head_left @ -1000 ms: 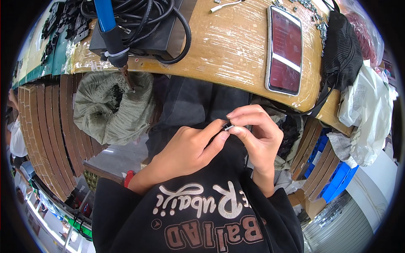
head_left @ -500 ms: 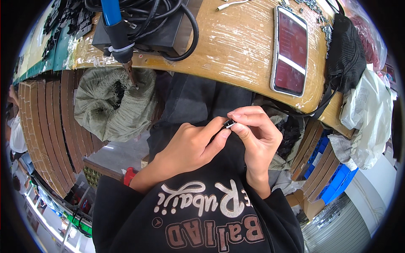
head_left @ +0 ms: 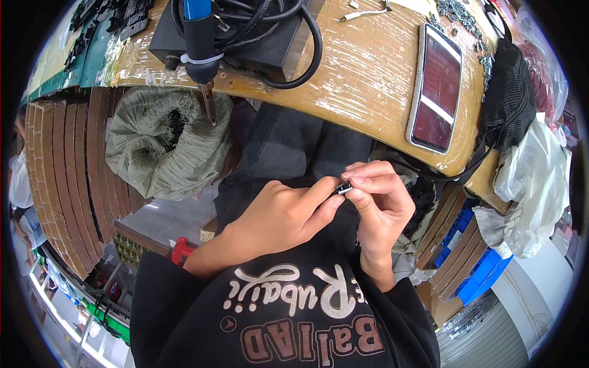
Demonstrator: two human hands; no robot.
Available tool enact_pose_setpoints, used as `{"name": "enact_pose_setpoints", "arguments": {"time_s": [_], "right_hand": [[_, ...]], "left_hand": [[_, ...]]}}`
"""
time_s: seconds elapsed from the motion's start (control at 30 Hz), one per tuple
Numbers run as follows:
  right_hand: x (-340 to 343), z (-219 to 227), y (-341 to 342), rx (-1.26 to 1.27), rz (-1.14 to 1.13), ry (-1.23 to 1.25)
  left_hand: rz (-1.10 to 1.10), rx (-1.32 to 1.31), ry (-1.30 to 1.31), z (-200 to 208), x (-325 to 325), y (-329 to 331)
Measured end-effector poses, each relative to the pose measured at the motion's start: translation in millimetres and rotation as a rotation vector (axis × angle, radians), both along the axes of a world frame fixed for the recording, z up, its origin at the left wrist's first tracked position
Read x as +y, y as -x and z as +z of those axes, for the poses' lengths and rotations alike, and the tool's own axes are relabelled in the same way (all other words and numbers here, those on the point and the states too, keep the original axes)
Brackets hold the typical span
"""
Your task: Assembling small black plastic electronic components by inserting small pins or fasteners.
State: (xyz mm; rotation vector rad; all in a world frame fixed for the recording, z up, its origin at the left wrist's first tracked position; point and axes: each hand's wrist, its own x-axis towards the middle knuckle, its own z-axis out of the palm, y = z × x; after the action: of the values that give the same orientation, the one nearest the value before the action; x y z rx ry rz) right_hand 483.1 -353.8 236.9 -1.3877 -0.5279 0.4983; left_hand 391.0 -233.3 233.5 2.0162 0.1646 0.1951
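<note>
Above my lap, a small black part with a bright metal piece is pinched between my two hands. My left hand grips its left side with thumb and forefinger. From the right, the thumb and fingertips of my right hand press on the metal end. The fingers cover most of the part, so its exact kind does not show. Past my hands, an electric screwdriver with a blue and black body hangs tip down over the table's front edge.
On the wrapped wooden table lie a phone, a black box with coiled cable, and small metal pieces. Black parts are heaped far left. A woven sack stands below the edge; a black mesh bag hangs right.
My head view has shifted slightly, so the table things sit further right. Both hands still pinch the small part, with the right fingers slightly re-set around it.
</note>
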Motion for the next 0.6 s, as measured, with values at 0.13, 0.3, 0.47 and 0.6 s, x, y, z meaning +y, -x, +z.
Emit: {"name": "enact_pose_setpoints", "arguments": {"time_s": [0.13,0.3,0.47,0.6], "right_hand": [[4.4,1.4,6.2,0.06,-0.066,0.035],[3.5,-5.1,7.3,0.072,-0.061,-0.074],[3.4,-14.9,7.4,-0.103,-0.093,-0.114],[4.2,-11.5,2.2,-0.129,-0.058,-0.092]], "left_hand": [[0.015,-0.009,-0.055,-2.3,1.9,-2.2],[-0.006,-0.029,0.025,-6.6,1.2,0.0],[0.008,-0.029,0.064,-5.2,-3.1,-1.1],[0.024,-0.025,0.061,-3.3,-3.3,-0.3]]}}
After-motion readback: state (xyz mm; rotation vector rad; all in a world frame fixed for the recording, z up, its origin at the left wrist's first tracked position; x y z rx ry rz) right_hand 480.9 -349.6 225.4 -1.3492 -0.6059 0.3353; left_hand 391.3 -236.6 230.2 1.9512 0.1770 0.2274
